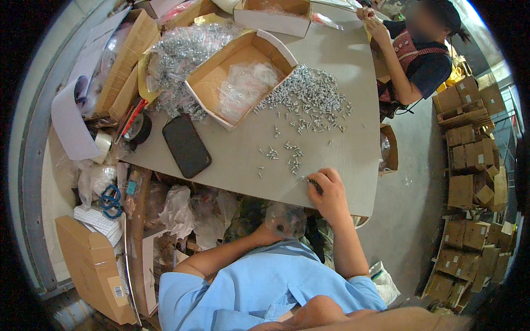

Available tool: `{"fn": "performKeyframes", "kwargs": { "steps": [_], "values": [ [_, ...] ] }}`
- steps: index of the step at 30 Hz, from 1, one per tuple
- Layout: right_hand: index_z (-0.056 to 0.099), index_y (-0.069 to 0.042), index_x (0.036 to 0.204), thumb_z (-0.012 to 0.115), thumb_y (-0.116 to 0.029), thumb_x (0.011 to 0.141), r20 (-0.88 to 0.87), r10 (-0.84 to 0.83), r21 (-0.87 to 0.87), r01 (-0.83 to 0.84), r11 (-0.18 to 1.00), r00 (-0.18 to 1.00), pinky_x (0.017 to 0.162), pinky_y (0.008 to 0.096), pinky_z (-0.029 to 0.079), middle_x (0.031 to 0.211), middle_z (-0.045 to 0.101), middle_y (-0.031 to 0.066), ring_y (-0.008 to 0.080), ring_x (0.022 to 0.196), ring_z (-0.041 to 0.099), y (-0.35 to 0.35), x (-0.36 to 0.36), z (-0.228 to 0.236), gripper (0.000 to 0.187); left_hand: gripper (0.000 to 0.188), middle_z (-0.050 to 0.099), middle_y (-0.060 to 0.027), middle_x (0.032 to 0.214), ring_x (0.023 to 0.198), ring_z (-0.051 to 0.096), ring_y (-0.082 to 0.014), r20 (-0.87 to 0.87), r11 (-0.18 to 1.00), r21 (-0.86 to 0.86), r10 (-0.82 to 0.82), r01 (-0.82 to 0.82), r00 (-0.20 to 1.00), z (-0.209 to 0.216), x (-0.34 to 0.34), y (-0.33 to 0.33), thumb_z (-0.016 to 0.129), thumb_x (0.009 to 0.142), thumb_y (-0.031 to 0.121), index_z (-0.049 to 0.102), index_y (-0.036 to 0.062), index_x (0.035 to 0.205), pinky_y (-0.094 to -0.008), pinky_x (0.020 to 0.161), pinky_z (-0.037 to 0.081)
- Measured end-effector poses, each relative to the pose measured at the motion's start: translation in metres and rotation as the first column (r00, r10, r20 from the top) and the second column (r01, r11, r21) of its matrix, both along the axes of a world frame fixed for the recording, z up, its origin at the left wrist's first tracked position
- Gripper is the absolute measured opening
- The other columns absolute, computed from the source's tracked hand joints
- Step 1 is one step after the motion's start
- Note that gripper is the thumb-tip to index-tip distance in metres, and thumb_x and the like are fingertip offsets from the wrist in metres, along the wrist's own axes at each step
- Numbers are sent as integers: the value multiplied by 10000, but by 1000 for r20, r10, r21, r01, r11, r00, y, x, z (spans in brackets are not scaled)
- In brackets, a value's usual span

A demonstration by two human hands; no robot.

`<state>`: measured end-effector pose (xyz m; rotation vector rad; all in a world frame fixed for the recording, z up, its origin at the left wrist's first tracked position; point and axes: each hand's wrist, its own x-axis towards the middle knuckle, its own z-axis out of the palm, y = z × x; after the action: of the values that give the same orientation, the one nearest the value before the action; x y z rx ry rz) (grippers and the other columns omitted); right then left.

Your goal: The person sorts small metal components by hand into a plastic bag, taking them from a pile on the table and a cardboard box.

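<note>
My right hand (329,197) rests at the table's near edge with its fingers curled down. A dark patch shows under them, and what they hold is hidden. Just left of its fingertips lie a few small silver screws (294,160), apart from the big screw pile (314,96) farther back. Below the table edge, in front of my body, my left hand (266,234) is closed at a clear plastic bag (287,219), its fingers partly covered. Behind the loose screws, an open cardboard tray (207,83) holds small clear bags (243,91).
A black phone (186,146) lies left of the screws. Filled bags of hardware (179,60) crowd the back left. Blue-handled scissors (111,202) are beside the table at left. Across the right corner sits a co-worker (408,60). Stacked cartons (466,149) line the right wall.
</note>
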<state>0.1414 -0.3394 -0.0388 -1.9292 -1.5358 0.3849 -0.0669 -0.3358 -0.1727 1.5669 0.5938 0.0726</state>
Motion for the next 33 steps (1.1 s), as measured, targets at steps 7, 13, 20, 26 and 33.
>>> {"fn": "performKeyframes", "kwargs": {
  "steps": [7, 13, 20, 26, 33],
  "values": [
    [645, -37, 940, 651, -80, 775, -60, 92, -69, -96, 993, 994, 682, 358, 497, 916, 593, 129, 298, 760, 600, -23, -17, 4, 171, 374, 614, -82, 837, 794, 560, -200, 76, 999, 2, 38, -38, 996, -11, 0, -5, 743, 749, 385, 604, 64, 882, -356, 752, 461],
    [648, -57, 972, 669, -110, 767, -121, 5, -46, -11, 999, 993, 694, 361, 494, 921, 589, 129, 300, 783, 598, 7, -24, 11, 213, 223, 642, -106, 926, 896, 597, -212, -28, 994, -72, 78, -80, 997, 10, 4, -2, 767, 705, 196, 639, 50, 814, -352, 799, 468],
    [650, -48, 918, 684, -131, 761, 119, -24, 157, 5, 988, 993, 726, 382, 484, 918, 586, 126, 309, 830, 587, 30, -31, -11, 181, 251, 651, -99, 897, 854, 608, -208, -26, 999, -44, 18, -19, 999, -5, 1, -2, 771, 701, 215, 649, 46, 842, -348, 784, 481],
    [652, -37, 858, 695, -105, 744, -74, 121, -87, -127, 988, 990, 663, 362, 490, 886, 592, 123, 295, 760, 596, 1, -36, 2, 140, 316, 623, -109, 905, 867, 567, -214, 12, 996, -94, 10, -9, 1000, -11, 1, -5, 741, 750, 329, 606, 52, 820, -357, 780, 457],
    [633, -41, 965, 677, -127, 762, -93, -39, 20, 41, 999, 995, 649, 364, 489, 899, 591, 127, 298, 748, 598, 31, -21, -2, 225, 421, 635, -148, 1017, 935, 587, -253, 31, 994, -101, 41, -38, 999, 2, 2, -1, 753, 729, 303, 629, 40, 1033, -382, 836, 459]
  ]
}}
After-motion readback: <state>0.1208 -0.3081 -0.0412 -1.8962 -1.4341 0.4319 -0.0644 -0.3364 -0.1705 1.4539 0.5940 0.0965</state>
